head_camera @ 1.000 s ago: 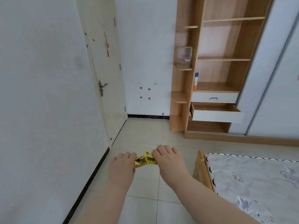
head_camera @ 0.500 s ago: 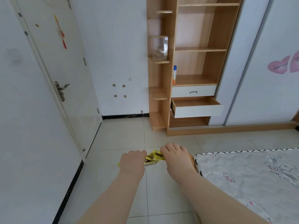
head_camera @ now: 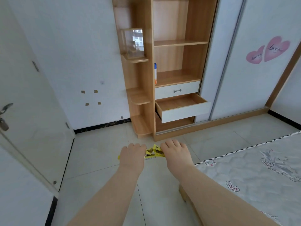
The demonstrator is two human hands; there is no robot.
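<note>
Both my arms reach forward over the tiled floor. My left hand (head_camera: 132, 156) and my right hand (head_camera: 175, 152) hold a crumpled yellow wrapper (head_camera: 153, 153) with dark print between them, fingers curled round its two ends. A yellow tip of the wrapper shows left of my left hand. Ahead stands a wooden shelf unit (head_camera: 172, 43) with a lower drawer (head_camera: 184, 108) pulled open and nothing seen inside it; the white drawer above it is closed.
A white door (head_camera: 32, 121) with a metal handle is at left. A mattress (head_camera: 260, 168) with printed cover lies at right on a wooden frame. A clear box (head_camera: 133, 43) sits on a side shelf, a bottle (head_camera: 155, 74) on the inner shelf. White sliding wardrobe doors stand right.
The view has swung right and moved closer to the shelf unit; the door has slid toward the left edge. Both hands keep the same hold on the wrapper.
</note>
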